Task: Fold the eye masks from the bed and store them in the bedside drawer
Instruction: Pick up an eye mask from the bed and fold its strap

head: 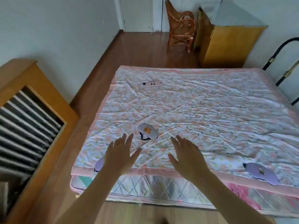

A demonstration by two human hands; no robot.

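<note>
Several eye masks lie on the floral bedspread (210,113). A grey mask with an orange patch (148,131) and a black strap sits just beyond my fingertips. A pink mask (152,83) lies far up the bed. A purple mask (260,172) rests near the front right edge. Another purple mask (99,164) peeks out from under my left wrist at the front left edge. My left hand (122,152) and my right hand (187,155) hover over the bed with fingers spread, holding nothing.
A wooden cabinet with a slatted panel (30,113) stands at the left. A wicker chair (181,25) and a yellow wooden cabinet (226,46) stand at the far wall. A black metal bed frame (289,67) rises at the right. Wooden floor runs along the bed's left side.
</note>
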